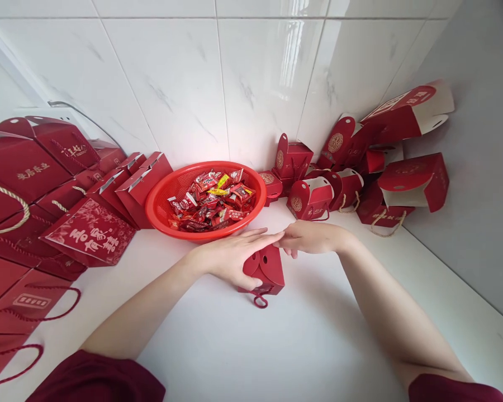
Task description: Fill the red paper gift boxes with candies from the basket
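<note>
A small red box (pixel 272 272) with a dark red cord loop at its front sits on the white table. Over its left side and top lies my left hand (pixel 235 254), its thumb near the front edge and its fingers spread; the hand hides part of the box. My right hand (pixel 308 237) is at the box's back right, fingers pointing left and meeting the left fingertips. Whether its partly hidden fingers hold anything cannot be made out. Just behind the hands stands a red basket (pixel 153 215) of wrapped candies (pixel 212 201).
Stacked red boxes (pixel 33 173) and a tilted printed box (pixel 88 231) fill the left side. Several small open red boxes (pixel 310 198) stand at the back right, with larger open ones (pixel 414 181) beside the grey side panel (pixel 469 139). A tiled wall (pixel 260 72) rises behind.
</note>
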The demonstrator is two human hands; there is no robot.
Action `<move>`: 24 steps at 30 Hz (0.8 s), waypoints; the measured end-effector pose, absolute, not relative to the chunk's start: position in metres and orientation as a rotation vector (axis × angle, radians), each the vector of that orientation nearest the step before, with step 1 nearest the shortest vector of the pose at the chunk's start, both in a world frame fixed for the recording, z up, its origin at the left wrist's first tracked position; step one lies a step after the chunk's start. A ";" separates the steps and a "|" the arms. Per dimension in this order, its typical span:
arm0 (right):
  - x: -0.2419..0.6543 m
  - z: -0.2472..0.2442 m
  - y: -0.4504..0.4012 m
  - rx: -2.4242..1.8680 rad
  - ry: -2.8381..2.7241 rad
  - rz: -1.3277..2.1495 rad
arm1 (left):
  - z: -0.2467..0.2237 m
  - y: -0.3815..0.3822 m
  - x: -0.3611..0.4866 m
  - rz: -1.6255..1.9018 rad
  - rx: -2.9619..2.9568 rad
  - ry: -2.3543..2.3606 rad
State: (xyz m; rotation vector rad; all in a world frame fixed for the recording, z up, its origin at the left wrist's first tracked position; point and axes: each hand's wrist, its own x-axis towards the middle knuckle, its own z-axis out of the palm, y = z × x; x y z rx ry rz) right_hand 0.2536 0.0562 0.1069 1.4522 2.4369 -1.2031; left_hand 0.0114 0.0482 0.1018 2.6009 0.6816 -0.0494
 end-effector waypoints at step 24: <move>0.235 0.090 0.054 1.372 2.929 -1.085 | 0.126 0.014 -0.001 -0.045 2.638 1.228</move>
